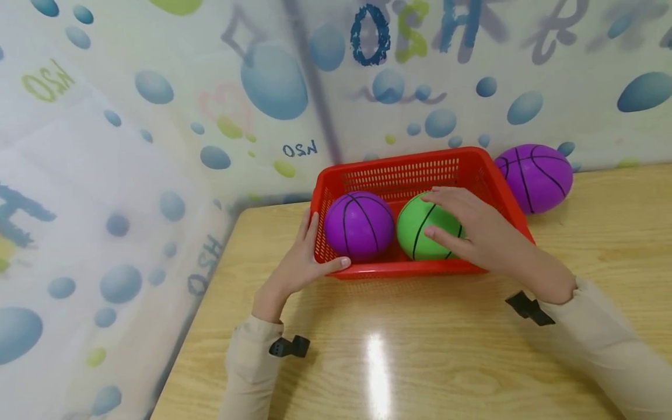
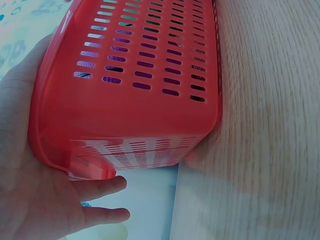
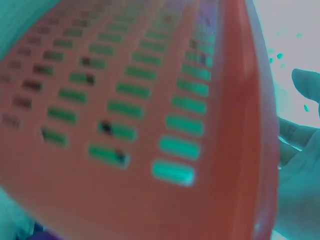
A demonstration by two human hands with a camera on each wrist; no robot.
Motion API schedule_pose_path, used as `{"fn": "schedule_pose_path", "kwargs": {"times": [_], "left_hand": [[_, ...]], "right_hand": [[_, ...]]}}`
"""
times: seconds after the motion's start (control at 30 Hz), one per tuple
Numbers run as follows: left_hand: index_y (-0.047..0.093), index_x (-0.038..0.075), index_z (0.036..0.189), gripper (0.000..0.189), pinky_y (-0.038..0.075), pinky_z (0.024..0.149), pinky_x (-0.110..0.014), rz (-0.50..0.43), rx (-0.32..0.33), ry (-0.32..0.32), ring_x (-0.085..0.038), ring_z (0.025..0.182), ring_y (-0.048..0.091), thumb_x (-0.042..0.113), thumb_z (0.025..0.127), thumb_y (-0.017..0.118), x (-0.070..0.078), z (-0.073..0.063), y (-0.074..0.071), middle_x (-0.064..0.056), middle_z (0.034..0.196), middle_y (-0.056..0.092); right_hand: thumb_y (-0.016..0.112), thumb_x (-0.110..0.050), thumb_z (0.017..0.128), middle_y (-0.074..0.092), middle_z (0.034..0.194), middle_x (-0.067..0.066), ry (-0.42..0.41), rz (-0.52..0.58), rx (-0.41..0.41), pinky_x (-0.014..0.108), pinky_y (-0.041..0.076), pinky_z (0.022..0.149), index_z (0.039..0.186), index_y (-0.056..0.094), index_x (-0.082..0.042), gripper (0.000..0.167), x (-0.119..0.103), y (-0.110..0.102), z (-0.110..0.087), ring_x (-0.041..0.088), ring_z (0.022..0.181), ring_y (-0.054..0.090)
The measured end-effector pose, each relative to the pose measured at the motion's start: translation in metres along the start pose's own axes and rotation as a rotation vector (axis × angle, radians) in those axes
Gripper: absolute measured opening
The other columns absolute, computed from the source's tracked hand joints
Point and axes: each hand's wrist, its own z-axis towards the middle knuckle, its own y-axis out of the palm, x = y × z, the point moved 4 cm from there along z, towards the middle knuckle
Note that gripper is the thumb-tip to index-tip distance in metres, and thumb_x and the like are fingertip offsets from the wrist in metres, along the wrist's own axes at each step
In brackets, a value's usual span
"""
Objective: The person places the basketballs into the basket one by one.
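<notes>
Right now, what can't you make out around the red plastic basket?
Head: part of green black-lined ball, behind right hand.
Head: left part of outer purple black-lined ball, behind basket.
Left wrist: outline of inner purple black-lined ball, behind basket.
Right wrist: basket surface, blurred; right hand, cut off by right edge.

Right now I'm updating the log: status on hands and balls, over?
Left hand gripping basket corner. Right hand over green ball, contact unclear. Green and purple ball inside; second purple ball outside, right end. No obstruction seen.
</notes>
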Motion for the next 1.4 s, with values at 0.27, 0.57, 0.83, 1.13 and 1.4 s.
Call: {"fn": "schedule_pose_path", "kwargs": {"times": [0.27,0.57,0.83,1.13,1.4], "left_hand": [[-0.002,0.018,0.151,0.114,0.032,0.099,-0.054,-0.003,0.003,-0.002,-0.032,0.137,0.017,0.067,0.071,0.063,-0.002,0.000,0.000,0.007,0.153,-0.015],[-0.001,0.017,0.151,0.113,0.031,0.100,-0.053,-0.008,0.002,0.006,-0.030,0.138,0.015,0.066,0.072,0.064,-0.002,0.000,0.001,0.007,0.153,-0.015],[-0.001,0.018,0.151,0.114,0.032,0.099,-0.054,-0.010,0.007,0.008,-0.031,0.137,0.016,0.068,0.071,0.063,-0.001,0.000,0.000,0.009,0.153,-0.015],[-0.001,0.018,0.151,0.113,0.033,0.098,-0.054,-0.006,0.005,0.008,-0.031,0.137,0.017,0.068,0.071,0.063,0.000,0.001,-0.001,0.008,0.153,-0.014],[-0.001,0.016,0.151,0.114,0.032,0.100,-0.052,0.001,0.017,0.028,-0.030,0.137,0.018,0.067,0.072,0.063,0.000,0.001,-0.001,0.007,0.154,-0.014]], "right_hand": [[0.063,-0.020,0.089,0.046,0.132,0.020,0.109,-0.053,0.073,0.058,0.025,0.102,0.132,0.047,0.000,0.050,0.021,-0.017,0.001,0.033,0.135,0.021],[0.060,-0.024,0.092,0.035,0.140,0.024,0.151,-0.080,0.054,0.055,0.015,0.107,0.136,0.039,0.004,0.057,0.036,-0.017,-0.001,0.036,0.137,0.014],[0.055,-0.023,0.094,0.028,0.142,0.030,0.231,-0.151,0.067,0.056,0.007,0.107,0.138,0.033,0.009,0.058,0.057,-0.016,-0.004,0.042,0.136,0.008],[0.052,-0.025,0.094,0.022,0.140,0.038,0.347,-0.220,0.091,0.059,0.002,0.106,0.141,0.023,0.012,0.066,0.086,-0.023,-0.011,0.047,0.135,0.004],[0.048,-0.026,0.095,0.018,0.140,0.039,0.421,-0.196,0.091,0.062,0.001,0.104,0.138,0.023,0.017,0.065,0.107,-0.028,-0.016,0.051,0.133,0.002]]}}
